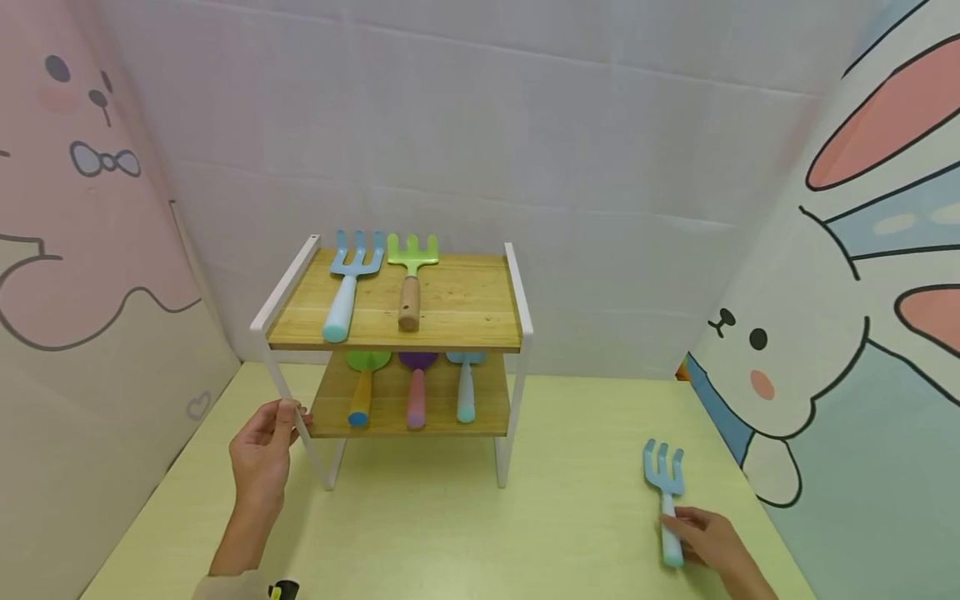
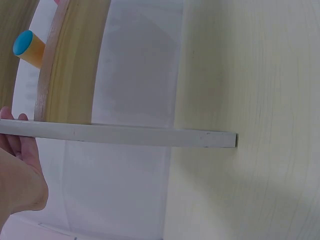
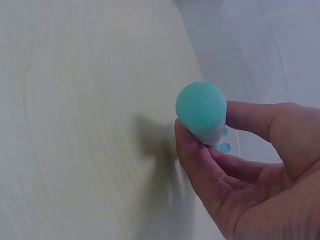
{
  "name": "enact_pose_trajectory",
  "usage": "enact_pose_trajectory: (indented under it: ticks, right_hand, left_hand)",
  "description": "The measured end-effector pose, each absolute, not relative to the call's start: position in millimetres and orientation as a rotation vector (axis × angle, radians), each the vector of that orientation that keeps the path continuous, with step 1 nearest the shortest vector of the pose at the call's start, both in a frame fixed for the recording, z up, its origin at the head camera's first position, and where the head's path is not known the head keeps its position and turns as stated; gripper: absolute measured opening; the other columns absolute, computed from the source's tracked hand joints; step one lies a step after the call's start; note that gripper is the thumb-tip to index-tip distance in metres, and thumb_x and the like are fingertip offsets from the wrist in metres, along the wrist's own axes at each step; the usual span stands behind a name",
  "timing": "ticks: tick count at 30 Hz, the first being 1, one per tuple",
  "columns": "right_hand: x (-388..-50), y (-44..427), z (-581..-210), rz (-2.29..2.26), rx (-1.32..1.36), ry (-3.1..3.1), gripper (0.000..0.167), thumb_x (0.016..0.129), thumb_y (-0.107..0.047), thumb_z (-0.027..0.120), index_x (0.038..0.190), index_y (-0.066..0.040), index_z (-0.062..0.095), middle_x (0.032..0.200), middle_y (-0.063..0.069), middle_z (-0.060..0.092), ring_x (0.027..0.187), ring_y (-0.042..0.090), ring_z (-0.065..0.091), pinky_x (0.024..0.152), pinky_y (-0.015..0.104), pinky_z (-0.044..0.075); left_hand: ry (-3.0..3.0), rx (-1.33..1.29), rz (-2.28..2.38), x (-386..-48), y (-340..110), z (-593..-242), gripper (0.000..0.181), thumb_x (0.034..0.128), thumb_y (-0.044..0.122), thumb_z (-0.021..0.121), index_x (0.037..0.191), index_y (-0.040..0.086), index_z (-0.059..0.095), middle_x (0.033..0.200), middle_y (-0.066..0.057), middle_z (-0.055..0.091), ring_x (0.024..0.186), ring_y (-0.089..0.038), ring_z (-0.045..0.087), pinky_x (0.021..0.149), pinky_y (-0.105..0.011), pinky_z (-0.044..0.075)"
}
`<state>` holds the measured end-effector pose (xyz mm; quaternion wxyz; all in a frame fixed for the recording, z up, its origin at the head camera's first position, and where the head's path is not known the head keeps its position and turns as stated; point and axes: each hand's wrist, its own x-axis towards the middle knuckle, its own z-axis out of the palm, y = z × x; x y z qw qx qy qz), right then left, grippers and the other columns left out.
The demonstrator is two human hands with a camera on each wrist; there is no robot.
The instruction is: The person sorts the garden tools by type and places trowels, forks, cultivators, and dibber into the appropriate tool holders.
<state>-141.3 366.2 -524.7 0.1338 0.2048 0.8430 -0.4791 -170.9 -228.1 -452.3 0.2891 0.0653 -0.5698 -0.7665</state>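
Note:
My right hand (image 1: 708,542) pinches the pale handle of a blue hand fork (image 1: 664,479) at the right of the table. In the right wrist view, thumb and fingers press either side of the handle, its turquoise end (image 3: 201,106) facing the camera. My left hand (image 1: 262,454) grips the white front left leg (image 2: 125,134) of a two-tier wooden shelf (image 1: 472,308). On the top board lie another blue hand fork (image 1: 342,304) and a green hand fork (image 1: 410,292) with a wooden handle.
On the lower board lie a green-headed tool with a yellow handle (image 1: 361,396), a purple-headed one with a pink handle (image 1: 416,400) and a blue one (image 1: 466,392); the upper board partly hides their heads. Behind the pale table (image 1: 585,467) hangs a white sheet (image 1: 600,208).

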Motion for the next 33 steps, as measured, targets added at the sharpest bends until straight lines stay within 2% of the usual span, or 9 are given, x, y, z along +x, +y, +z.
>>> enact_pose_trajectory:
  ticks: [3,14,20,25,33]
  right_hand:
    - [-140.8,368.0,-523.1,-1.423,0.613,2.387,0.082,0.092,-0.038,0.078,0.138,0.021,0.044,0.114,0.026,0.068,0.093,0.024,0.07,0.08,0.043,0.063]
    - [-135.5,357.4,-520.9,-1.5,0.643,2.362,0.08,0.093,-0.037,0.078,0.14,0.018,0.043,0.115,0.025,0.068,0.09,0.021,0.07,0.079,0.043,0.063]
    - [-134.5,349.7,-516.2,-1.576,0.613,2.368,0.076,0.095,-0.033,0.077,0.141,0.017,0.043,0.114,0.018,0.069,0.091,0.02,0.069,0.079,0.043,0.064]
    - [-132.8,342.0,-507.8,-1.61,0.579,2.383,0.07,0.096,-0.029,0.076,0.142,0.014,0.046,0.119,0.019,0.068,0.094,0.021,0.07,0.08,0.043,0.064]
    - [-131.6,328.3,-491.8,-1.615,0.546,2.412,0.067,0.096,-0.031,0.076,0.142,0.009,0.05,0.122,0.017,0.067,0.096,0.021,0.07,0.082,0.045,0.064]
  left_hand:
    - [-1.524,0.172,-2.043,-171.3,-228.2,-452.5,0.019,0.1037,0.006,0.06,0.102,-0.012,0.066,0.085,-0.002,0.072,0.076,-0.01,0.073,0.08,-0.021,0.062]
    - [-1.524,0.187,-2.061,-171.1,-228.9,-452.4,0.021,0.1028,0.007,0.062,0.105,-0.014,0.065,0.086,-0.006,0.073,0.076,-0.011,0.073,0.081,-0.021,0.061]
    - [-1.537,0.191,-2.055,-170.9,-228.9,-452.1,0.018,0.1029,0.007,0.062,0.103,-0.01,0.067,0.086,-0.003,0.073,0.076,-0.01,0.073,0.08,-0.02,0.061]
    - [-1.538,0.191,-2.054,-171.1,-228.6,-452.1,0.018,0.1027,0.007,0.062,0.103,-0.01,0.067,0.085,-0.002,0.073,0.077,-0.009,0.073,0.081,-0.02,0.061]
    - [-1.551,0.181,-2.042,-170.5,-229.7,-452.8,0.019,0.1024,0.008,0.063,0.103,-0.011,0.067,0.085,-0.002,0.073,0.077,-0.009,0.073,0.081,-0.02,0.061]
